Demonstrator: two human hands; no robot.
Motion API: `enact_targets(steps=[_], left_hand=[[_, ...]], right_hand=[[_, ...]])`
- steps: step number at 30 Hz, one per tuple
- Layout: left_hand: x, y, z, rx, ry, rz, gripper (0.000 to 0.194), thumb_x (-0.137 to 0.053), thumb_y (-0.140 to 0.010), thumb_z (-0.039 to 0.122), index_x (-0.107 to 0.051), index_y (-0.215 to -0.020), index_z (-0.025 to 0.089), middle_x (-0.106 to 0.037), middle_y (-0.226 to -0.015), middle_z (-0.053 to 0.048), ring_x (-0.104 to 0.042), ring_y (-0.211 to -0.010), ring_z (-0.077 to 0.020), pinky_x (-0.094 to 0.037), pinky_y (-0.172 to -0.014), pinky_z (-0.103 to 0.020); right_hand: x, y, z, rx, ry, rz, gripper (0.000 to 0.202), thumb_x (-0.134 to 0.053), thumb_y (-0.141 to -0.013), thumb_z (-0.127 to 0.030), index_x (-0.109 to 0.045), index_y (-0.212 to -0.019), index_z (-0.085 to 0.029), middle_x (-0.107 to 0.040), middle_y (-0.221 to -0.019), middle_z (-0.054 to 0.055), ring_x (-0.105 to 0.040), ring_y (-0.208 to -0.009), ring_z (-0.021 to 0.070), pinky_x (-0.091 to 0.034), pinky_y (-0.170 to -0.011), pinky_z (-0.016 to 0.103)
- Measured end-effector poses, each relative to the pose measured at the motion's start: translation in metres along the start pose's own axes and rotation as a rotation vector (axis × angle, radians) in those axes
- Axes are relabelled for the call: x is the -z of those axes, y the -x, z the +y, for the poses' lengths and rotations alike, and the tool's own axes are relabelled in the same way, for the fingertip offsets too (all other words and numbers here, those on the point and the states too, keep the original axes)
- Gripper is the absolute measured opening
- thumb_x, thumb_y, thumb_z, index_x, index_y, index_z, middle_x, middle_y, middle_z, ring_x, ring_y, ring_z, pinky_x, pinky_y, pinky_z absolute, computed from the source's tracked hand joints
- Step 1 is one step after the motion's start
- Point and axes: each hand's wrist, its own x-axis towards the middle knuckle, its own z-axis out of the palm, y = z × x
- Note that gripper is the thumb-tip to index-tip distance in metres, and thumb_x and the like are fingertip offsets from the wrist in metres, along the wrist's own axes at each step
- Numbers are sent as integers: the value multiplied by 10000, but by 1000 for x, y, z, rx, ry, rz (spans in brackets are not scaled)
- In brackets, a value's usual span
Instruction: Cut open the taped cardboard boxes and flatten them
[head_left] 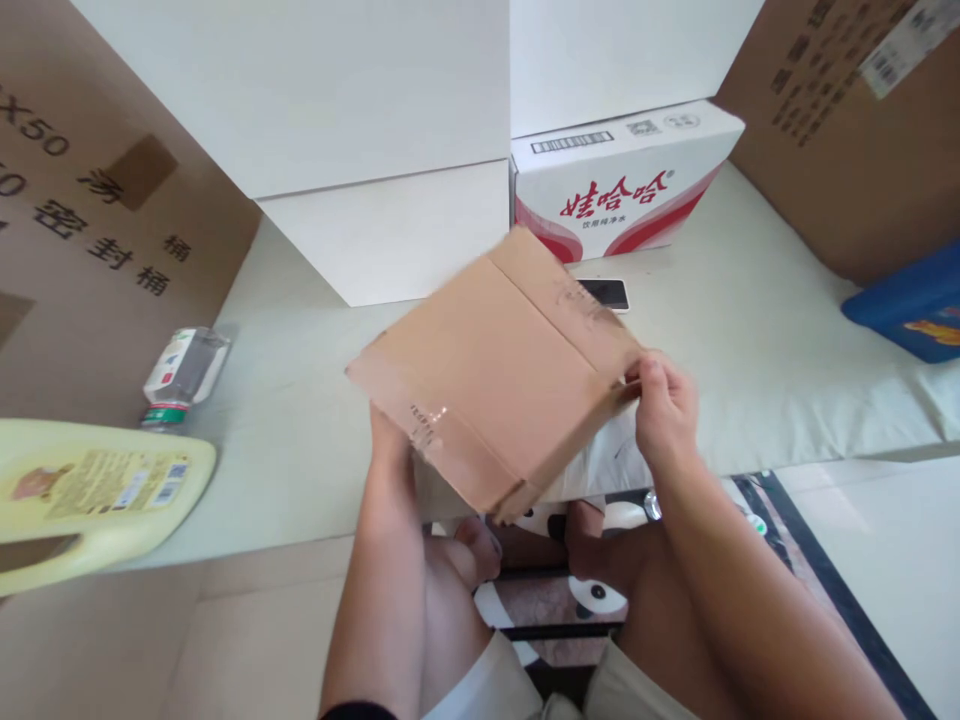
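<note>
A brown cardboard box (487, 360), seemingly folded flat, is held tilted in the air above the front edge of the covered surface. Crease lines cross it, and clear tape and small print show near its ends. My right hand (666, 405) pinches its right corner, thumb on top. From the lower left, my left hand (391, 435) reaches behind the cardboard; only the wrist and the hand's base show, the fingers are hidden. Just beyond the cardboard lies a phone (609, 294), partly covered by it.
White boxes (390, 235) and a red-and-white water carton (626, 195) stand at the back. Large brown cartons (82, 190) flank both sides. At left lie a clear bottle (187, 368) and a yellow jug (112, 480); a blue package (911, 310) is at right.
</note>
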Motion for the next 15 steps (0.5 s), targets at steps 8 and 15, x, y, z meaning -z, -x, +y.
enact_targets(steps=[8,15], left_hand=[[-17,7,18,27,171,33,316,-543,-943,494,-737,-1005,252,-795,-847,-15,-727,-978,-225,-574,-847,-324],[-23,8,20,46,165,-24,382,-541,-896,571,-716,-1061,275,-794,-937,-47,-738,-996,-243,-595,-848,-353]], right_hand=[[-8,-4,4,-76,-62,44,594,-755,-715,-505,-539,-1214,-266,-597,-1193,56,-608,-887,164,-525,-687,299],[-12,11,-13,-419,-404,-498,473,-842,-590,-591,-602,-767,-223,-540,-580,-46,-337,-403,71,-265,-332,228]])
